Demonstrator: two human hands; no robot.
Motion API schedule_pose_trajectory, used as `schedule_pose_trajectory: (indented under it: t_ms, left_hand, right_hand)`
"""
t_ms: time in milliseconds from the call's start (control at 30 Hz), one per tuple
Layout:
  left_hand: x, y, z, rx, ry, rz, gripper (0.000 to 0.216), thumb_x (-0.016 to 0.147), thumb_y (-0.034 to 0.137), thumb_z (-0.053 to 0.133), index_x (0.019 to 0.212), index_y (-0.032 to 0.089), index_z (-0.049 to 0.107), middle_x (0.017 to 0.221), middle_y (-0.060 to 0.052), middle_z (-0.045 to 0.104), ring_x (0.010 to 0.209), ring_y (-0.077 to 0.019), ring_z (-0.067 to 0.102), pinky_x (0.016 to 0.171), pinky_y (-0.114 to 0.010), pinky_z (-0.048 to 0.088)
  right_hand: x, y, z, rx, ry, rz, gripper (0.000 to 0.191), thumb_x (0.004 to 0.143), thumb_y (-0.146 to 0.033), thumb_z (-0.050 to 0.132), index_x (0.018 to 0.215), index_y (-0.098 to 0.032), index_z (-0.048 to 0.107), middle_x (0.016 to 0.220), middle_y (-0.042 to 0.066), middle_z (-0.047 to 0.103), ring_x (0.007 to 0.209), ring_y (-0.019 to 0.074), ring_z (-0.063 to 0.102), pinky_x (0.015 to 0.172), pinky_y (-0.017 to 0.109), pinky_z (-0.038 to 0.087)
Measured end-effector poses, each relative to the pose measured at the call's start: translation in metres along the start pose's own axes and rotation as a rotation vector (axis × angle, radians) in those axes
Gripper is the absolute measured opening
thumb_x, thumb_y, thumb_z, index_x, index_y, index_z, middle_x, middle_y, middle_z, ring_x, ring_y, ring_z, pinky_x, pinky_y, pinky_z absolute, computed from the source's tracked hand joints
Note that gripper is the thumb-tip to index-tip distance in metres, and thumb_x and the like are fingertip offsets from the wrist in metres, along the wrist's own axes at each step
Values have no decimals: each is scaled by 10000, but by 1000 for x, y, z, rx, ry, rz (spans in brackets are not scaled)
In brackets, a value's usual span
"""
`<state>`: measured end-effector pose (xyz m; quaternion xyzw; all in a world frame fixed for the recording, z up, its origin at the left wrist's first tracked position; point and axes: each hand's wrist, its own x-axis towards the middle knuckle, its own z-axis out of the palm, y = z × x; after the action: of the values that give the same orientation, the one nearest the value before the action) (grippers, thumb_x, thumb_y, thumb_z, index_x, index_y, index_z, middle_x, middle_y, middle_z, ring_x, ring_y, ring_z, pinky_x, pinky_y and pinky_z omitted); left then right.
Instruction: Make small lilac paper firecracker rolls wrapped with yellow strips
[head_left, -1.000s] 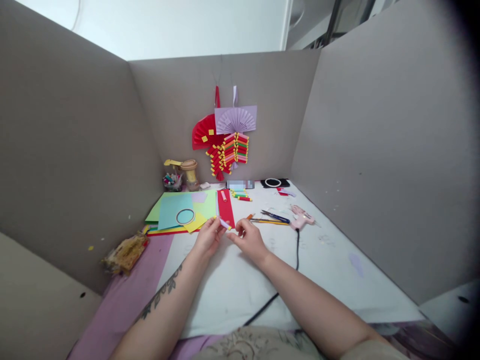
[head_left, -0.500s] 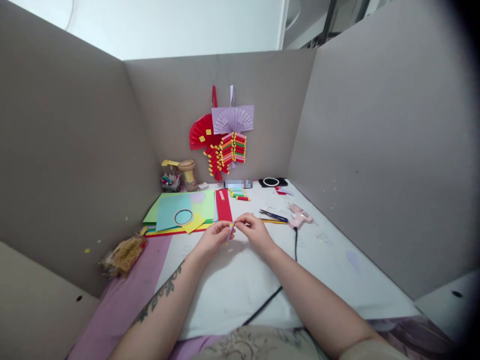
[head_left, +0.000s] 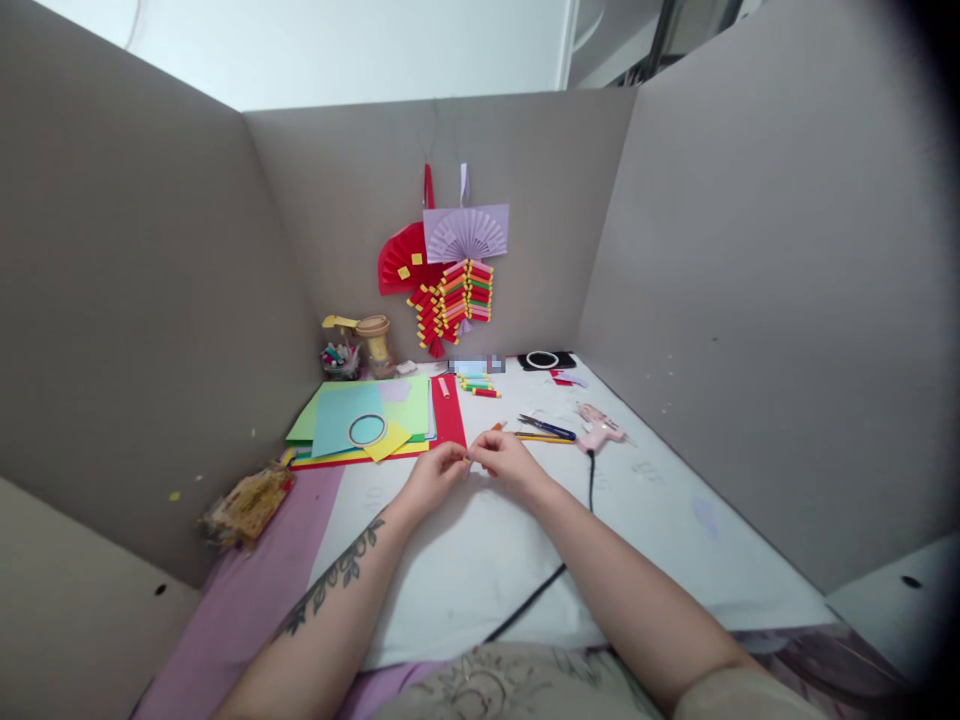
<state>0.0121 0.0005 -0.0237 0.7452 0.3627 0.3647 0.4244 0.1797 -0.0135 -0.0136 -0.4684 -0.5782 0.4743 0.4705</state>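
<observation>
A small purple paper roll [head_left: 468, 464] with yellow at its end sits between my hands, mostly covered by fingers. My left hand [head_left: 433, 476] is closed round it from the left. From the right, my right hand [head_left: 511, 464] pinches at the same roll, thumb and index finger together. Just beyond my fingers lie finished paper rolls [head_left: 486, 393] in several colours with yellow ends. An orange tip [head_left: 498, 427] shows behind my right hand; what it belongs to is partly hidden.
Coloured paper sheets [head_left: 341, 410] with a tape ring [head_left: 367, 430] lie left. Thread snips [head_left: 547, 427] and a pink glue gun [head_left: 600, 430] with a black cord are to the right. Paper fan decorations [head_left: 466, 235] hang on the grey back panel. A phone [head_left: 546, 360] lies at the rear.
My hands have drawn closer together, and the roll, which stood out plainly below my left fingers, is now mostly hidden. The right hand has lowered slightly, and an orange tip now shows behind it.
</observation>
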Motion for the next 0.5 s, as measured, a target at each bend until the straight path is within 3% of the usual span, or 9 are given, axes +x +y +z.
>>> schedule_pose_trajectory:
  t_ms: [500]
  left_hand:
    - [2, -4, 2, 151, 17, 10, 218, 795, 253, 500, 909, 164, 664, 802, -29, 680, 702, -154, 584, 642, -248, 423]
  right_hand:
    - [11, -3, 11, 164, 25, 215, 199, 625, -281, 657, 583, -181, 490, 409, -70, 426, 344, 44, 303, 349, 197, 194]
